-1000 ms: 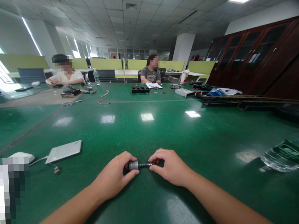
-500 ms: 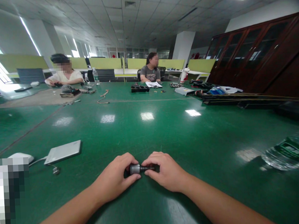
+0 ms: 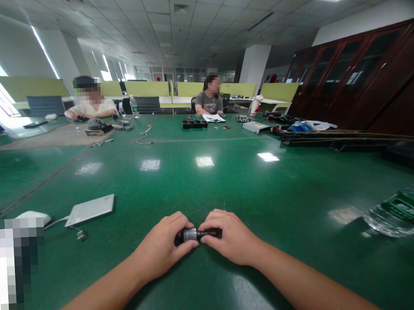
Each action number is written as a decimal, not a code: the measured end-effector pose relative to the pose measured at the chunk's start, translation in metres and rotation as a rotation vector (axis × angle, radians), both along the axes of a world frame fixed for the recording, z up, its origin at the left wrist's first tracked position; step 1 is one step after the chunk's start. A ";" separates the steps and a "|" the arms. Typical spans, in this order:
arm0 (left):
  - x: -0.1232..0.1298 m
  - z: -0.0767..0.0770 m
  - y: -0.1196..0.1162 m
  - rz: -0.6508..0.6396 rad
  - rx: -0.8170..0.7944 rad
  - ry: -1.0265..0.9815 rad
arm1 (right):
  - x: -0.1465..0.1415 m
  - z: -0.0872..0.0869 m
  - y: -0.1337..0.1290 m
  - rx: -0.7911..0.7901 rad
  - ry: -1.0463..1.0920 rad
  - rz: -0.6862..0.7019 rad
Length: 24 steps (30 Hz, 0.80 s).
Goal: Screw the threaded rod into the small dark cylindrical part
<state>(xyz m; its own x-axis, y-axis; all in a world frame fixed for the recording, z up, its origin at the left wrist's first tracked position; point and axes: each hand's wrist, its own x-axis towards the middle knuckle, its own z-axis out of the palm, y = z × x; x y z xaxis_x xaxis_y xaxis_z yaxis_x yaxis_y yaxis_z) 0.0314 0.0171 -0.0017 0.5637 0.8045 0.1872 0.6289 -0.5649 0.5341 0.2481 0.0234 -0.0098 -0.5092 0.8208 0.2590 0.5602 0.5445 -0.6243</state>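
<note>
My left hand (image 3: 168, 240) pinches a short silver metal cylinder (image 3: 190, 234) between thumb and fingers. A dark ridged rod (image 3: 207, 234) runs out of the cylinder's right end, and my right hand (image 3: 228, 235) has its thumb and fingertips closed around it. The two parts lie in one line, low over the green table (image 3: 202, 197), with my fingertips almost meeting. My palms and curled fingers hide both outer ends, and I cannot tell whether the parts are joined.
Left of my hands lies a silver flat box (image 3: 91, 210) with a white cable. A water bottle (image 3: 400, 212) lies at the right. Black trays (image 3: 194, 123), a clipboard (image 3: 213, 118) and loose hardware sit at the far side, where two people (image 3: 92, 103) (image 3: 209, 99) are seated.
My left hand and the silver cylinder have shifted slightly right, closing the gap to my right hand and covering more of the rod. My right hand has hardly moved.
</note>
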 end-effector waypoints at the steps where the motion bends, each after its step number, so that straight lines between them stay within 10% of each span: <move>1: 0.000 0.000 0.000 0.004 -0.002 0.002 | 0.000 0.000 0.000 0.000 0.001 0.001; 24: -0.001 0.001 -0.001 0.013 -0.011 0.009 | 0.007 0.000 0.001 -0.009 0.019 0.003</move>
